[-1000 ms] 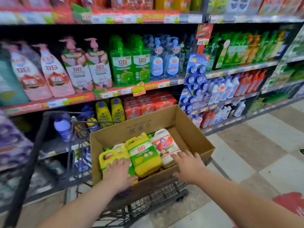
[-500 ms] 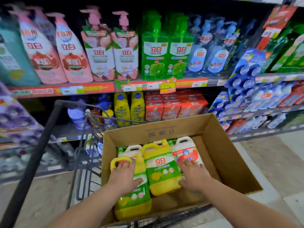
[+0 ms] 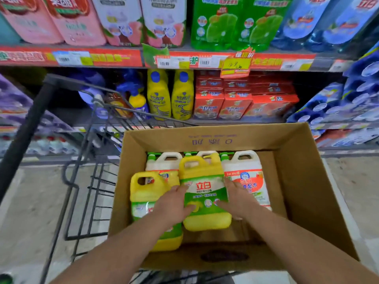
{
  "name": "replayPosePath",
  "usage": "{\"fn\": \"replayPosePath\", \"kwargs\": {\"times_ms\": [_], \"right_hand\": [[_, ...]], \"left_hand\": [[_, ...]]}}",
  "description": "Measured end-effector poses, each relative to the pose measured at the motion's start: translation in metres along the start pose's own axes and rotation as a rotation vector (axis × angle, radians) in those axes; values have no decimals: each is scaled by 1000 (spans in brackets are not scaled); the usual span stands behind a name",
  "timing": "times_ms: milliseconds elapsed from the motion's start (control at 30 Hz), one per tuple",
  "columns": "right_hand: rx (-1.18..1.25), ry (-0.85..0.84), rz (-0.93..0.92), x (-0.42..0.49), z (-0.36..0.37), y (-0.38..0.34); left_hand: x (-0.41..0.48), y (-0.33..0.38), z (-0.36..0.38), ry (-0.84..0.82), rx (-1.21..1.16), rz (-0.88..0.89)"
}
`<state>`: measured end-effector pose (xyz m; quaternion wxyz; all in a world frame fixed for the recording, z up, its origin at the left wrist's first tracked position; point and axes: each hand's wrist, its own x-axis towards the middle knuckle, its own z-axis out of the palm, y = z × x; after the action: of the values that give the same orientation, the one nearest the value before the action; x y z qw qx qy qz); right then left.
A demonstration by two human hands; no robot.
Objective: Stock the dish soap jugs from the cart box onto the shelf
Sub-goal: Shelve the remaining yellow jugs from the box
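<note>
An open cardboard box (image 3: 211,138) sits in the cart and holds several dish soap jugs lying on their backs. The middle yellow jug (image 3: 203,173) with a green label lies on top of the others. My left hand (image 3: 174,201) grips its left side with the thumb across the label. My right hand (image 3: 239,198) grips its right side the same way. Another yellow jug (image 3: 146,193) lies to the left, partly under my left forearm. A white jug (image 3: 247,173) lies on the right, and a second white jug (image 3: 164,161) shows behind the left yellow one.
The black wire cart (image 3: 86,160) stands against the shelving. Beyond the box, the low shelf (image 3: 205,120) carries yellow bottles (image 3: 170,95) and red cartons (image 3: 225,99). Above it, a red price rail (image 3: 123,57) runs under pump bottles. Blue packs (image 3: 348,103) crowd the right side.
The view has dropped closer to the box. My left hand has left the left yellow jug and my right hand the white jug; both now clasp the middle yellow jug.
</note>
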<state>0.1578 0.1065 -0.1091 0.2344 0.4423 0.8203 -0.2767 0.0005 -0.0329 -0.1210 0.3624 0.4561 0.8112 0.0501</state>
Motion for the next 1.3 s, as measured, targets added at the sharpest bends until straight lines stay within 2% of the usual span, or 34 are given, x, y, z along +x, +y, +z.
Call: {"fn": "replayPosePath", "kwargs": {"times_ms": [233, 367, 567, 700, 833, 900, 967, 1067, 1133, 1300], "right_hand": [[474, -83, 41, 41, 17, 11], [677, -159, 85, 55, 28, 18], [922, -222, 118, 54, 37, 24], [993, -226, 88, 46, 35, 34], [935, -219, 48, 39, 21, 46], [916, -219, 26, 35, 9, 49], [925, -235, -17, 30, -6, 51], [943, -247, -81, 24, -29, 51], [939, -229, -118, 19, -44, 45], [929, -175, -215, 6, -82, 21]], "left_hand": [[15, 7, 12, 190, 24, -148], [16, 9, 15, 271, -12, -167], [19, 15, 19, 284, 6, -204], [23, 27, 25, 234, 5, -199], [23, 35, 29, 210, -16, -250], [19, 36, 27, 197, -96, -295], [16, 37, 22, 175, -275, -330], [8, 44, 10, 101, -735, -337], [0, 52, -1, 64, -960, -316], [-24, 67, -30, 201, -1097, -214]]}}
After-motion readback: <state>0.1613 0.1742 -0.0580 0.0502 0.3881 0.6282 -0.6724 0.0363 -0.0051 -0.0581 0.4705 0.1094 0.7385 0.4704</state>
